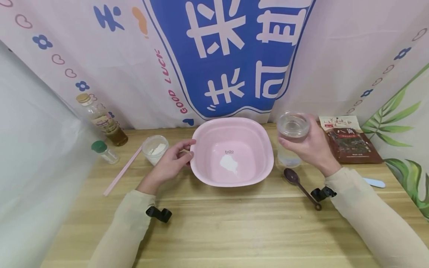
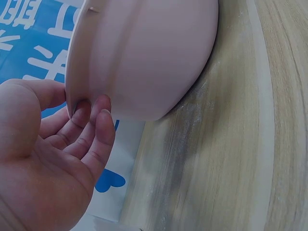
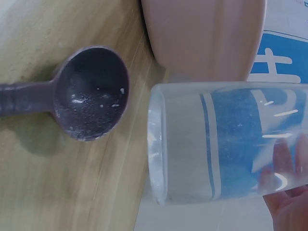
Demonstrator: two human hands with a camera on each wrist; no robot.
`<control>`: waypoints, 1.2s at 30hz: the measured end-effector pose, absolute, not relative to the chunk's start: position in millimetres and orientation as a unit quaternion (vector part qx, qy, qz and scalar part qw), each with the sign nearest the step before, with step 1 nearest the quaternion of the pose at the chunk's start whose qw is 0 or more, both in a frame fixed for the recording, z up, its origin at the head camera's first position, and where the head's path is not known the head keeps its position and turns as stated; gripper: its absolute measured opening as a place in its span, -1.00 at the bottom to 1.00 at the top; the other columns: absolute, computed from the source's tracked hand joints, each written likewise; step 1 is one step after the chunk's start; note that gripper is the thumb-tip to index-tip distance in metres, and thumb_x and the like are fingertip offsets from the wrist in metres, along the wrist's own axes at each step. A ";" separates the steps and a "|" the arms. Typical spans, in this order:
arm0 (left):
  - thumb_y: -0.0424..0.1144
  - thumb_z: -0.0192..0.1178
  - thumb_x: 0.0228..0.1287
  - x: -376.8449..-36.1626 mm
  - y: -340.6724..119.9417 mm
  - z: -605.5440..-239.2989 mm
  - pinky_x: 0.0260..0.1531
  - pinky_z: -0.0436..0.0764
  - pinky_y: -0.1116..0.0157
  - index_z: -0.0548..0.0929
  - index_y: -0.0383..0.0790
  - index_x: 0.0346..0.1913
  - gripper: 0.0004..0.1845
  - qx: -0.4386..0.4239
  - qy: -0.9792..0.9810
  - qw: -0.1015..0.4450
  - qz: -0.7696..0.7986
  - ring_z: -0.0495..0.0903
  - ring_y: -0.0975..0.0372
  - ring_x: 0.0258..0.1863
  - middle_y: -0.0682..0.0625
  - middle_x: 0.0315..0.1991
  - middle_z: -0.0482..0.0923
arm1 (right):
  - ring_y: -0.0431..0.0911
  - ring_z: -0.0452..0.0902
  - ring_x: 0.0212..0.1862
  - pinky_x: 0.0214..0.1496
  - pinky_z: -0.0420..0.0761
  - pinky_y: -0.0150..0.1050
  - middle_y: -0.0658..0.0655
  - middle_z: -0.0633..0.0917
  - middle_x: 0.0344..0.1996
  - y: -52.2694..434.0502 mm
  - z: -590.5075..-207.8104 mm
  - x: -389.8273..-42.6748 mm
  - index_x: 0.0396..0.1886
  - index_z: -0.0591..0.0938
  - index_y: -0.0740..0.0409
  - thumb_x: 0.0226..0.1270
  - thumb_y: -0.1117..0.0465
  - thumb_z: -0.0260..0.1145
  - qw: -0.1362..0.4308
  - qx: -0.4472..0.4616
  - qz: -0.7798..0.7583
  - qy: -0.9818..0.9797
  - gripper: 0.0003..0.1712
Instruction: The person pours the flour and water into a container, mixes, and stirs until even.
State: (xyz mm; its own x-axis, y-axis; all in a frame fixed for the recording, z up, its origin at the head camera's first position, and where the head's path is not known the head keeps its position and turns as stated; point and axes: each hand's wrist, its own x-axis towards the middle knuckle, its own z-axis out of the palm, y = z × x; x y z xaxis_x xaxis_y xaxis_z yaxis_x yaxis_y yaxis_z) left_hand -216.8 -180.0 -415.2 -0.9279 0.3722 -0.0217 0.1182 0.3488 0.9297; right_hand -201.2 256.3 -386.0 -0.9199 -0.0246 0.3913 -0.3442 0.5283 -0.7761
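A pink plastic basin [image 1: 266,163] stands on the table, with a patch of white powder [image 1: 229,163] on its floor. My left hand [image 1: 172,158] pinches the basin's left rim, the thumb on top; the left wrist view shows the fingers [image 2: 98,137] curled under the edge. To the right of the basin, my right hand [image 1: 310,147] grips a clear plastic jar [image 3: 187,144] round its upper part. Clear liquid seems to be in the jar. Whether its base touches the table I cannot tell. A dark brown spoon [image 3: 91,94] with white specks in its bowl lies just in front.
On the left are a tub of white powder [image 1: 156,147], pink chopsticks [image 1: 122,171], a green-capped shaker [image 1: 104,150] and an oil bottle [image 1: 107,124]. At right lie a brown spice packet [image 1: 352,145] and a light blue handle [image 1: 374,182]. A printed curtain [image 1: 134,67] hangs behind.
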 end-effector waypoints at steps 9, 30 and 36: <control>-0.38 0.09 0.64 -216.7 -180.8 -414.5 -0.04 0.83 0.23 0.37 -0.39 0.58 -0.46 0.151 0.811 0.117 0.553 0.73 0.16 -0.08 -0.38 0.18 0.51 | 0.33 0.62 0.21 0.28 0.54 0.31 0.44 0.67 0.23 247.4 -378.9 -200.7 0.49 0.41 0.31 0.00 0.28 0.74 0.149 0.134 0.427 -0.881 0.05; -0.38 0.10 0.63 -216.9 -181.4 -417.4 -0.03 0.84 0.17 0.39 -0.39 0.58 -0.45 0.150 0.810 0.112 0.555 0.72 0.22 -0.13 -0.38 0.16 0.53 | 0.33 0.68 0.17 0.23 0.66 0.37 0.40 0.68 0.24 238.1 -371.8 -204.3 0.51 0.36 0.29 0.05 0.24 0.72 0.114 0.229 0.371 -0.893 0.06; -0.40 0.10 0.63 -218.0 -181.3 -418.0 -0.09 0.83 0.30 0.38 -0.42 0.57 -0.45 0.151 0.805 0.112 0.562 0.72 0.27 -0.17 -0.39 0.15 0.53 | 0.34 0.71 0.13 0.16 0.69 0.38 0.39 0.72 0.18 237.4 -368.2 -205.2 0.49 0.38 0.23 0.05 0.19 0.73 0.106 0.237 0.343 -0.903 0.04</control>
